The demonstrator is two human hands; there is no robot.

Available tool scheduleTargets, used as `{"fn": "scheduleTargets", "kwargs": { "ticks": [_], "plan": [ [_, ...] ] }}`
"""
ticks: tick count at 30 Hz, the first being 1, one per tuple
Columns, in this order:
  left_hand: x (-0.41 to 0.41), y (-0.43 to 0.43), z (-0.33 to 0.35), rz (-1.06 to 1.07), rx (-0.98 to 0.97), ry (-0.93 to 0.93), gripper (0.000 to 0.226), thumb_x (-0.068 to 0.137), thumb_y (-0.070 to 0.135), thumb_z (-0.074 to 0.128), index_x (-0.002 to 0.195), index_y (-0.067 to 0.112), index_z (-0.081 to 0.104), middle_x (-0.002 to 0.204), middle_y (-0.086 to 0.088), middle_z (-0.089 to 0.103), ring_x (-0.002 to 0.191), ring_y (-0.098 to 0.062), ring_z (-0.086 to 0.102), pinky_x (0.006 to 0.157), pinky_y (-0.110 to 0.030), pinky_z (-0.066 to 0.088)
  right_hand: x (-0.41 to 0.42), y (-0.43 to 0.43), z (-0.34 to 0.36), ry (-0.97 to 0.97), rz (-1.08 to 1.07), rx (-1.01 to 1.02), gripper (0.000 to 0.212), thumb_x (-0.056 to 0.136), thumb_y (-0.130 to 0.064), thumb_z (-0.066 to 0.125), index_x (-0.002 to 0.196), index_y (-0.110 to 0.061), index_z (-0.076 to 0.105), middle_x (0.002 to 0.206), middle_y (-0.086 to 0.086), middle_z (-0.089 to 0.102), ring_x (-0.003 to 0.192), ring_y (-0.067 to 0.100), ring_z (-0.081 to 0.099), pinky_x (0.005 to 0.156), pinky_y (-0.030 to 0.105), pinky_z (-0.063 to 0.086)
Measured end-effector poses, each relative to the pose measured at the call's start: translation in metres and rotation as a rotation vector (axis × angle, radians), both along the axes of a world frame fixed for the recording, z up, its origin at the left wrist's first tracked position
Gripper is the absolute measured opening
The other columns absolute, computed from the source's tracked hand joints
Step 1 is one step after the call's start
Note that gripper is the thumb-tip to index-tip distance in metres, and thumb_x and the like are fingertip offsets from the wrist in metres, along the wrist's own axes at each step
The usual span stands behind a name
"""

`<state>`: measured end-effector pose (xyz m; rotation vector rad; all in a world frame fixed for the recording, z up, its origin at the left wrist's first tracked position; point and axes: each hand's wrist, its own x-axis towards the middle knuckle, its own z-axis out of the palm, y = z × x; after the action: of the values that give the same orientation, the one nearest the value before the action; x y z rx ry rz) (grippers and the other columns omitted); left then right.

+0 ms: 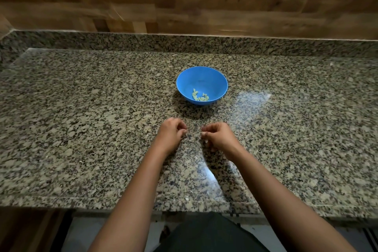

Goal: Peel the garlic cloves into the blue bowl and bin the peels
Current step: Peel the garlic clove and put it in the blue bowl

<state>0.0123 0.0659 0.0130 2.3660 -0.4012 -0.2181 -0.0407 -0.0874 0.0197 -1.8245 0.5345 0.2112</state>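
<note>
- The blue bowl [212, 80] stands on the bench [81, 108], beyond both hands, with peeled garlic cloves [200, 97] in its bottom.
- The left hand [170, 134] and right hand [219, 139] rest close together, fingers curled inward. I cannot tell whether they pinch anything.
- A pale peel scrap [206, 141] lies right at the right hand's fingers.

Dim, soft frame; glare patches on the granite counter [286, 129], edges bowed.

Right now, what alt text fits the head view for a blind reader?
A left hand and right hand, fingers curled, nearly meet over a speckled granite counter, just short of a blue bowl holding a few peeled garlic cloves. Whether they pinch anything is unclear.
</note>
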Motion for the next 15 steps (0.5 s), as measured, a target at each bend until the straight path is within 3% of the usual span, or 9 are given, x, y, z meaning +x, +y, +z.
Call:
{"fn": "scheduleTargets", "kwargs": {
  "ticks": [4,8,11,15],
  "plan": [
    [-0.002,0.017,-0.002,0.017,0.024,0.073,0.023,0.084,0.015,0.067,0.106,0.010,0.064,0.112,0.002,0.056,0.101,-0.012,0.053,0.092,-0.021,0.043,-0.001,0.004,-0.003,-0.018,-0.013,0.007,0.013,0.088,-0.009,0.061,0.100,-0.009,0.065,0.100,0.009,0.067,0.071,0.010,0.056,0.062,0.023,0.047],
    [-0.008,0.021,-0.007,0.029,0.038,0.132,0.028,0.080,0.016,0.071,0.106,0.011,0.063,0.109,-0.002,0.058,0.097,-0.012,0.054,0.090,-0.020,0.044,-0.002,0.011,-0.003,-0.048,-0.044,0.030,0.013,0.087,-0.006,0.062,0.100,-0.008,0.064,0.087,0.009,0.069,0.056,0.007,0.055,0.050,0.019,0.046],
    [-0.011,0.020,-0.009,0.026,0.074,0.090,0.023,0.083,0.019,0.068,0.104,0.011,0.064,0.105,-0.002,0.056,0.094,-0.010,0.052,0.087,-0.018,0.042,-0.003,0.016,-0.001,-0.087,-0.022,0.006,0.003,0.085,-0.011,0.066,0.087,-0.013,0.065,0.086,0.007,0.069,0.058,0.007,0.055,0.050,0.017,0.043],
    [-0.012,0.021,-0.010,-0.006,0.125,0.053,0.013,0.089,0.018,0.062,0.099,0.010,0.062,0.102,-0.002,0.054,0.088,-0.009,0.049,0.078,-0.017,0.039,-0.004,0.022,-0.001,-0.078,0.002,0.011,0.009,0.087,-0.012,0.064,0.080,-0.017,0.063,0.083,0.006,0.069,0.057,0.009,0.057,0.047,0.018,0.044]
  ]
}}
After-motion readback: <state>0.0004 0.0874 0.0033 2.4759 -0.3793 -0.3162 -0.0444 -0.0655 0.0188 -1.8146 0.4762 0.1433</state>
